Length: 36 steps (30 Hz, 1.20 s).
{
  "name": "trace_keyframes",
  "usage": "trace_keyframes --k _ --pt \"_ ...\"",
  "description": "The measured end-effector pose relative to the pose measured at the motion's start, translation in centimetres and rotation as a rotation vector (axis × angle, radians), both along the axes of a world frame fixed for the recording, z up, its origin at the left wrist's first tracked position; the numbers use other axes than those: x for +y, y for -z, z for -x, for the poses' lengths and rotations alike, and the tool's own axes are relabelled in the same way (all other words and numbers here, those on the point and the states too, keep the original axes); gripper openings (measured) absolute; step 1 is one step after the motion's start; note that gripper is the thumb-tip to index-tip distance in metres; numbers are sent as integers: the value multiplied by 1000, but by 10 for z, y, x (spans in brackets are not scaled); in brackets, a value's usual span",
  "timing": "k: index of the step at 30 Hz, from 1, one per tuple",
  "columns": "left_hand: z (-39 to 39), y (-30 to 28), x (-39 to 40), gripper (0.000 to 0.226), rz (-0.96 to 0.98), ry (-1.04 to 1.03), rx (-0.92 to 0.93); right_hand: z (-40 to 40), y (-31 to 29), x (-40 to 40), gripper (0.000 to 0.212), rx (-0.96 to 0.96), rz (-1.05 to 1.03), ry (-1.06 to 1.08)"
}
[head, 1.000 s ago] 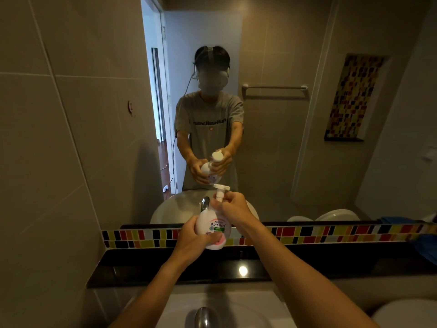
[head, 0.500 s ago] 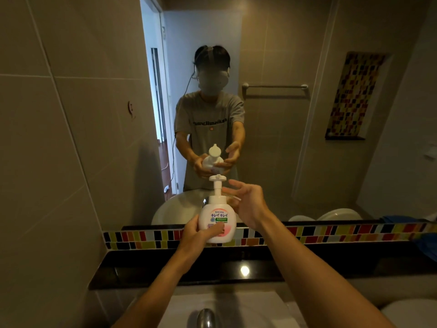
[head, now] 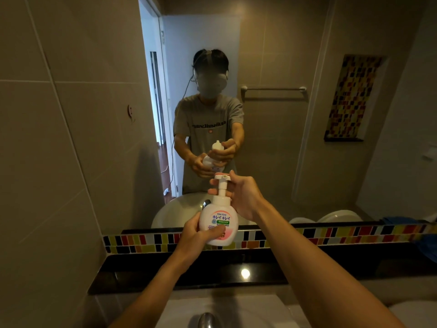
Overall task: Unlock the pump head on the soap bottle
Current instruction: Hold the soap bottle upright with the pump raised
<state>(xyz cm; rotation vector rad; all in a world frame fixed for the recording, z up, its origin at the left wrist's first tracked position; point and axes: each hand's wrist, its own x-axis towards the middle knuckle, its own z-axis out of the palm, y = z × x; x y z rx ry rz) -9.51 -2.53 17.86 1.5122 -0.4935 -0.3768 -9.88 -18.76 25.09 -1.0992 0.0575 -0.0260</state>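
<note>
We hold the soap bottle (head: 218,224) upright in the air above the black worktop (head: 307,268), in front of the mirror (head: 272,138) and the band of coloured tiles (head: 331,235). Our left hand (head: 197,235) grips the bottle's round white body from the left, with the thumb laid across the lower part of the label. The pump head (head: 221,178) stands raised on its stem above the collar, its nozzle flat across the top. Our right hand (head: 243,197) is curled around the stem from the right: the thumb rises just beside the pump head and the fingertips (head: 212,191) show on the stem's far left side. We cannot tell how firmly this hand presses on the stem. The tap (head: 207,320) lies below, at the bottom edge.
</note>
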Motion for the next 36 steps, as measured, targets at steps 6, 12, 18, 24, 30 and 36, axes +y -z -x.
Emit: trace_keyframes --k 6,12,18,24,30,36 --pt "-3 4 5 52 53 34 67 -2 -2 3 41 15 26 -41" --pt "-8 11 7 47 90 94 135 -2 -4 2 41 33 33 -72" --pt "-5 9 1 49 53 44 80 -2 -3 1 42 24 31 -48" --pt "-3 9 -1 42 35 16 55 0 -2 0 39 17 40 -27" --pt "-2 11 -1 55 36 28 73 3 -2 3 39 32 45 -4" --pt "-4 13 0 54 27 39 80 5 -1 4 46 48 71 77"
